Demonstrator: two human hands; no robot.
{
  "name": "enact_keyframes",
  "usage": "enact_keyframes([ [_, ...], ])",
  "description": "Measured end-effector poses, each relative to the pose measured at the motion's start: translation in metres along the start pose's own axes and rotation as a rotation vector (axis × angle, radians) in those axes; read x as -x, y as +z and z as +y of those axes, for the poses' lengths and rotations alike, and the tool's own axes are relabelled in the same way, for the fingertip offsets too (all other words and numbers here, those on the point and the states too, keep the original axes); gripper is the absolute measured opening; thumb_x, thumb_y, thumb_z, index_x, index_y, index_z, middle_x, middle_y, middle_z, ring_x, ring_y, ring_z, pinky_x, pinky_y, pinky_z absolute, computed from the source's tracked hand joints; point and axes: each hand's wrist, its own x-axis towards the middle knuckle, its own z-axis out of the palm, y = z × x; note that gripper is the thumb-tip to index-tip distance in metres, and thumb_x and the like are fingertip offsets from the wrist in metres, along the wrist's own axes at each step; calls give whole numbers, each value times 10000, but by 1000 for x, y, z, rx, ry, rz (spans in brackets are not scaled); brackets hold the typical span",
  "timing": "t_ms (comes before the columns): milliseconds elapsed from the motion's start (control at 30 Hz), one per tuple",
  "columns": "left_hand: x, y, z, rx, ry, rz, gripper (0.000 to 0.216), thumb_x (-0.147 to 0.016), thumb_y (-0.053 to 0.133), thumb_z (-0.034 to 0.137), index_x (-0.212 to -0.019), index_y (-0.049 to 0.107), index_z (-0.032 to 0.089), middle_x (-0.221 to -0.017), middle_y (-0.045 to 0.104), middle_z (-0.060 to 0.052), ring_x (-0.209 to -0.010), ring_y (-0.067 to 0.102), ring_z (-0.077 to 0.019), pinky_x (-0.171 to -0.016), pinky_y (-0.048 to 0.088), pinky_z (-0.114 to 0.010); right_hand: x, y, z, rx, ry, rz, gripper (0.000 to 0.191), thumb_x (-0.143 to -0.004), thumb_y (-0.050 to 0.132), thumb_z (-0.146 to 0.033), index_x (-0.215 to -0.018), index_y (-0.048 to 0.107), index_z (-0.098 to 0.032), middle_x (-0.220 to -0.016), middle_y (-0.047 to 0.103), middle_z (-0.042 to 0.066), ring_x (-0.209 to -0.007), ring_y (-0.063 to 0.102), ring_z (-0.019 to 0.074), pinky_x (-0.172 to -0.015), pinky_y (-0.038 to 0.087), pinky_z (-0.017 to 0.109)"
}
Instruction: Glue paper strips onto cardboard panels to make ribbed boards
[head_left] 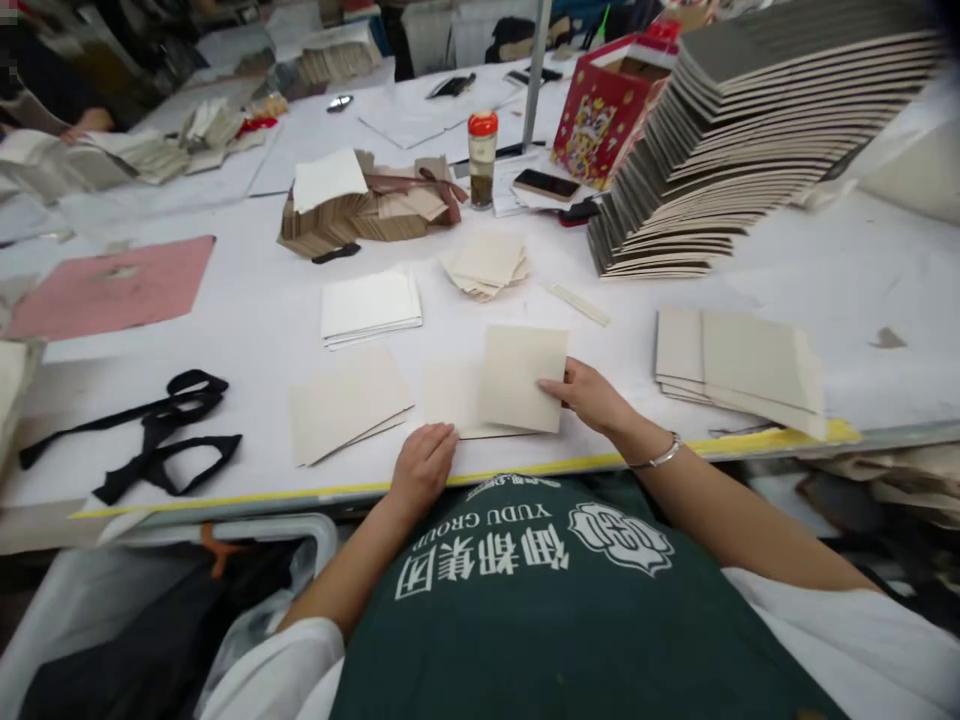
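Observation:
Pinched by its right edge, thumb on top, a square cream sheet [523, 378] is in my right hand [592, 395]. Beneath it, another cream sheet [450, 395] lies on the white table near the front edge, partly covered. My left hand [424, 468] rests with its fingers close together at that lower sheet's near left corner and appears to hold nothing. To the left is a small fanned pile of cream sheets [349, 405]. Behind that sits a stack of white sheets [371, 305]. Further back, a loose pile of cream squares [487, 262] is stacked unevenly.
Layered cream panels [742, 360] lie at the right, below a tall leaning stack of grey boards [750, 150]. A red-lidded jar [482, 165], phone [546, 184] and red box [611, 110] stand behind. Black straps [161, 430] lie left; a bin [322, 530] stands below.

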Motion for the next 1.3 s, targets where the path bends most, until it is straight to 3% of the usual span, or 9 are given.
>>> enact_keyframes([
  [333, 11, 7, -1, 17, -25, -143, 328, -840, 378, 145, -1128, 534, 147, -1147, 563, -118, -1115, 471, -211, -958, 396, -418, -28, 18, 18, 199, -38, -70, 352, -684, 616, -271, -994, 504, -148, -1015, 627, 81, -882, 587, 187, -774, 481, 367],
  [700, 12, 6, 2, -10, -1, -120, 297, -820, 408, 118, -1077, 554, 95, -1129, 578, -129, -1102, 486, -211, -959, 394, -391, -25, 28, 16, 215, 27, -92, 331, -688, 615, -267, -975, 509, -141, -965, 643, 89, -831, 606, 193, -735, 499, 379],
  [1300, 13, 6, 3, 24, -45, -137, 312, -838, 362, 133, -1084, 554, 120, -1146, 572, -117, -1112, 483, -202, -962, 392, -410, -27, 30, 20, 280, 40, -74, 351, -678, 612, -260, -992, 511, -139, -969, 641, 90, -818, 609, 193, -729, 497, 379],
])
